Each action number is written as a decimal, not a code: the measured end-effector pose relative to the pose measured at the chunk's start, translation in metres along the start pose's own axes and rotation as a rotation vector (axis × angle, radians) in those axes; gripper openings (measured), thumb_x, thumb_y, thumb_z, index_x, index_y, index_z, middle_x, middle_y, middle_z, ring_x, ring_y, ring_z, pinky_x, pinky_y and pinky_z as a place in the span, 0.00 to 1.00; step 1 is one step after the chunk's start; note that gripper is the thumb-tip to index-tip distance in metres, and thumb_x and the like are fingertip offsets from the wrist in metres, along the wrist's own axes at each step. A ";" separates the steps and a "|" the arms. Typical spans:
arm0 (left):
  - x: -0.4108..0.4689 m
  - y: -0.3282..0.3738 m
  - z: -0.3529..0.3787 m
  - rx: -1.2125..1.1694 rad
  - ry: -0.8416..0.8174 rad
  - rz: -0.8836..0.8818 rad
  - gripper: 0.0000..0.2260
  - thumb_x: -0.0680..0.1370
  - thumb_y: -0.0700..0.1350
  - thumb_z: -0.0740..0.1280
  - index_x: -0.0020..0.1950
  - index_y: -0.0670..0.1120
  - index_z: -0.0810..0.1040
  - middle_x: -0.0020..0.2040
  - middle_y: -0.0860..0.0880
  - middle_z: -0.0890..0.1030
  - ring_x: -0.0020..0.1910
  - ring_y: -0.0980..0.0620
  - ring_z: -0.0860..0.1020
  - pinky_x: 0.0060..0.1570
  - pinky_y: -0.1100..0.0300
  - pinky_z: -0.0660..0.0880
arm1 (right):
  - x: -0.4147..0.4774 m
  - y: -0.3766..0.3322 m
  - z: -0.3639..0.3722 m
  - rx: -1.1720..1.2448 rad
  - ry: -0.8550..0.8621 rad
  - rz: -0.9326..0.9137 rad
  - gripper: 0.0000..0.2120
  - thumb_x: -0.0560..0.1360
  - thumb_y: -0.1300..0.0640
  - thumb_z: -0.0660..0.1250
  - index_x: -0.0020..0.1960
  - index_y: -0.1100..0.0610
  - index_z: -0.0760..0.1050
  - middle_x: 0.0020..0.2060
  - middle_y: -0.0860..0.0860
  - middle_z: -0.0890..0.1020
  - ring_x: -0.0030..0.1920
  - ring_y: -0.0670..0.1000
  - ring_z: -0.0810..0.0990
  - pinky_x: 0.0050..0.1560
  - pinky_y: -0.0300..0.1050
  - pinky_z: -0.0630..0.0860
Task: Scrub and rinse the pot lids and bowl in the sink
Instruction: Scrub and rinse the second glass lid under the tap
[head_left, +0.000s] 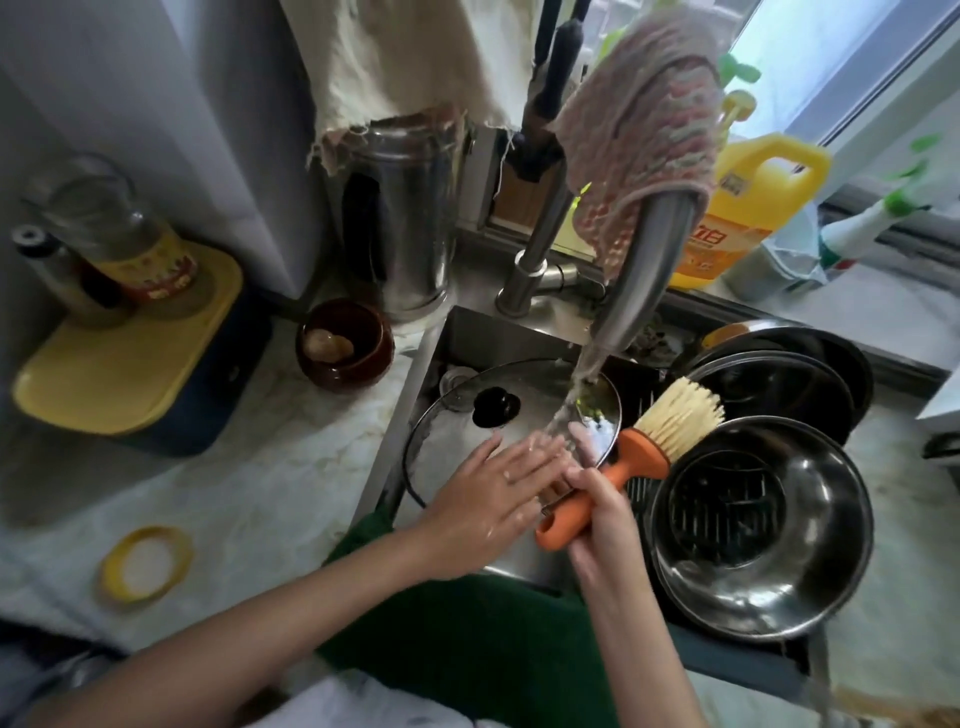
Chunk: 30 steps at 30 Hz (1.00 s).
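A glass pot lid (467, 441) with a black knob lies in the sink (415, 374) under running water from the faucet (639, 270). My left hand (493, 488) lies flat with straight fingers over the lid, its fingertips in the stream. My right hand (602, 514) grips the orange handle of a scrub brush (654, 441), bristles pointing up and right, clear of the lid. A steel bowl (758, 525) sits on a dark rack at the sink's right. Behind it lies another lid (769, 384) over dark cookware.
A pink cloth (639, 156) drapes over the faucet. Yellow detergent jug (748, 208) stands on the sill. A steel canister (400, 223), brown pot (343, 343), yellow-topped box (130, 348) with bottles and a yellow ring (145, 566) sit on the left counter.
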<state>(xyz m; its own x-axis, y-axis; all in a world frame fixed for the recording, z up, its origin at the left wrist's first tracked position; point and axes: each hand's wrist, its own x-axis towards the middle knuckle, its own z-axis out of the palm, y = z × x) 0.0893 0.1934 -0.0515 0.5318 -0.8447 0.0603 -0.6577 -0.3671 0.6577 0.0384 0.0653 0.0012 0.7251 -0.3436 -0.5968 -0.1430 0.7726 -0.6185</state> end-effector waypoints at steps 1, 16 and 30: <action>-0.007 -0.004 -0.002 0.025 -0.042 0.009 0.23 0.83 0.54 0.46 0.77 0.57 0.46 0.78 0.58 0.43 0.76 0.60 0.39 0.74 0.57 0.35 | 0.000 -0.002 -0.002 0.043 0.000 0.006 0.21 0.75 0.72 0.55 0.64 0.58 0.71 0.52 0.61 0.83 0.50 0.55 0.84 0.44 0.44 0.81; 0.057 -0.017 0.003 -0.452 0.353 -0.512 0.21 0.80 0.50 0.53 0.73 0.52 0.65 0.75 0.53 0.63 0.74 0.56 0.60 0.73 0.55 0.58 | -0.035 -0.029 -0.015 0.023 0.029 -0.163 0.24 0.72 0.71 0.54 0.63 0.56 0.74 0.53 0.61 0.83 0.50 0.59 0.84 0.48 0.48 0.82; 0.085 -0.015 -0.007 -0.449 0.330 -0.640 0.21 0.83 0.46 0.49 0.76 0.47 0.61 0.77 0.50 0.59 0.76 0.53 0.56 0.74 0.56 0.54 | -0.044 -0.042 -0.020 -0.025 -0.002 -0.202 0.25 0.67 0.67 0.58 0.61 0.54 0.74 0.52 0.60 0.83 0.49 0.57 0.84 0.48 0.46 0.81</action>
<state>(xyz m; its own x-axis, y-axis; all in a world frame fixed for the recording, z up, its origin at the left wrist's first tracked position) 0.1488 0.1297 -0.0508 0.9037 -0.3441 -0.2548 0.0602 -0.4872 0.8712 -0.0009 0.0371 0.0427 0.7423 -0.4893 -0.4579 -0.0106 0.6747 -0.7380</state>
